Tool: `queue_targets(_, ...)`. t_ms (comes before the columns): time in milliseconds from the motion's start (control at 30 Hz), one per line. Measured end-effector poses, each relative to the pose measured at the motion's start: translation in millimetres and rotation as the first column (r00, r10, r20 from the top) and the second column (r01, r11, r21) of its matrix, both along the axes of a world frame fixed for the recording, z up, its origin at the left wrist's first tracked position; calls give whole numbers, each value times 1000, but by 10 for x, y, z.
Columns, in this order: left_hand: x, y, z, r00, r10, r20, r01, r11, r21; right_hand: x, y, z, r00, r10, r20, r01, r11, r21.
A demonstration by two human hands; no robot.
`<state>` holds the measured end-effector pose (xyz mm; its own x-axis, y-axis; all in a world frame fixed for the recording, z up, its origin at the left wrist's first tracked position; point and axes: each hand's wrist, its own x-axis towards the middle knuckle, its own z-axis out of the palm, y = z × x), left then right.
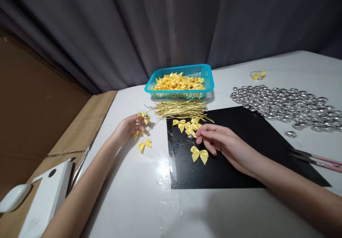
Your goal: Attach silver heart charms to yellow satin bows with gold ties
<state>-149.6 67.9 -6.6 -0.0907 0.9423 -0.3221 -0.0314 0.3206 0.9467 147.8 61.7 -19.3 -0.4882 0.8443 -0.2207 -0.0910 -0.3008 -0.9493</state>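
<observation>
My left hand (127, 128) is at the left of the white table, its fingertips closed at the edge of a yellow ribbon bow (146, 119) with a small silvery piece at its middle. Under those fingers lies a second bow, partly hidden, and a loose bow (145, 145) rests just nearer. Over the black mat (227, 174) hovers my right hand (217, 138), fingers loosely bent and thumb apart from them. Beside its fingertips is a silver heart bead (190, 136) with a thin wire near it. Several bows (188, 127) lie beyond, and one bow (199, 154) lies closer.
A blue basket (179, 94) full of yellow bows stands at the back, with gold wire ties (181, 109) before it. Silver heart beads (283, 104) spread at right, near pink-handled scissors (315, 159). A finished-looking bow ring (258, 75) lies behind. A white box (46, 195) sits left.
</observation>
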Motion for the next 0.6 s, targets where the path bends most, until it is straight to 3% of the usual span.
queue_targets(267,-110,26,43,983,96,159,-95,995,-14,16,18,-40,1000,-22,-13,22,1000,-12)
queue_targets(600,-362,9,147,967,178,184,-181,983,0,1,27,-46,1000,-24,-8,24,999,-23)
